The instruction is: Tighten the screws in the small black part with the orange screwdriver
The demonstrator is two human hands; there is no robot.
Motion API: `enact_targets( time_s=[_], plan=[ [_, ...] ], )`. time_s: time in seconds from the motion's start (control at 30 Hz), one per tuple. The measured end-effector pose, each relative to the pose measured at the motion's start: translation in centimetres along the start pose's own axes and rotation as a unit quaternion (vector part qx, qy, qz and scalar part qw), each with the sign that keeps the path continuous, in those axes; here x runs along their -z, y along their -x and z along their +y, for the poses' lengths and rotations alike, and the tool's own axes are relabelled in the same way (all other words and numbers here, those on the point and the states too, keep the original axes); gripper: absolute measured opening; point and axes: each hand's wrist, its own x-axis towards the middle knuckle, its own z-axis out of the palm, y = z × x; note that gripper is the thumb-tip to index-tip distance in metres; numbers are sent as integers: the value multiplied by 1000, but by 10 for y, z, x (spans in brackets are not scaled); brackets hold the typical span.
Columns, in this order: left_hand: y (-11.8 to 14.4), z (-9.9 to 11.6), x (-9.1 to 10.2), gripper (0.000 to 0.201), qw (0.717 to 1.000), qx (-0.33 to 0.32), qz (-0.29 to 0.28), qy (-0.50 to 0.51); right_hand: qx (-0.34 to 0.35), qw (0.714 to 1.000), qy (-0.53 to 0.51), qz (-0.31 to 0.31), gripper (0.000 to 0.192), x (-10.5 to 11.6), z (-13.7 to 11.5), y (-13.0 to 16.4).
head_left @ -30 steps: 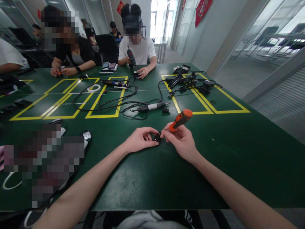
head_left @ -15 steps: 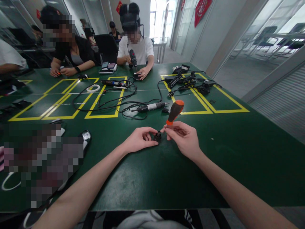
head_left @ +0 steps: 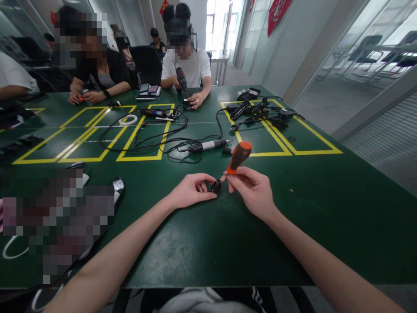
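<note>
A small black part [head_left: 216, 187] stands on the green table [head_left: 182, 248], near the middle of its width and well in from the near edge. It has a wide, rounded base with a narrower, tube-like neck rising from it; finer detail is too small to make out. The screwdriver [head_left: 240, 156] has a fat orange-and-black handle with an orange collar, tilted so that its butt points up and toward the table's right edge, while its thin shaft runs down to the part's right side. Whether the tip touches the part cannot be told.

The left hand [head_left: 190, 191] comes in from the left, thumb and forefinger parted by just the part's width and closed about it, thumb on the near-edge side, forefinger on the far side; the other fingers curl in behind. The right hand [head_left: 252, 189] pinches the screwdriver just below its collar, thumb and forefinger together on it, leaving the handle free above. Toward the far edge lies a grey-and-black pen-shaped power tool [head_left: 206, 146], its cable [head_left: 184, 157] looped beside it.
</note>
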Motion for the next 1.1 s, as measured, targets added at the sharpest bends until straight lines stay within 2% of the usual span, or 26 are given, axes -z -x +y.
enact_targets(
  time_s=[0.1,0.23,0.33,0.43,0.6,0.77,0.97,1.1],
  plan=[
    [0,0,0,42,1000,-5,-3,0,12,1000,2,-18,17,-1,-1,0],
    [0,0,0,41,1000,-2,-1,-1,50,998,35,-1,14,-1,-3,0],
    [0,1,0,41,1000,-4,1,4,30,998,50,1,10,1,-3,0],
    [0,1,0,41,1000,0,-2,1,7,999,36,2,16,2,-1,0],
    [0,1,0,42,1000,3,0,2,32,999,34,-25,17,2,-1,2],
    [0,0,-1,39,1000,-3,1,2,79,989,125,25,16,3,-3,2],
    [0,-1,-1,42,1000,-3,3,3,9,997,55,50,22,2,-5,1],
    [0,0,-1,41,1000,0,1,-2,5,999,13,29,23,1,-4,1]
  ],
)
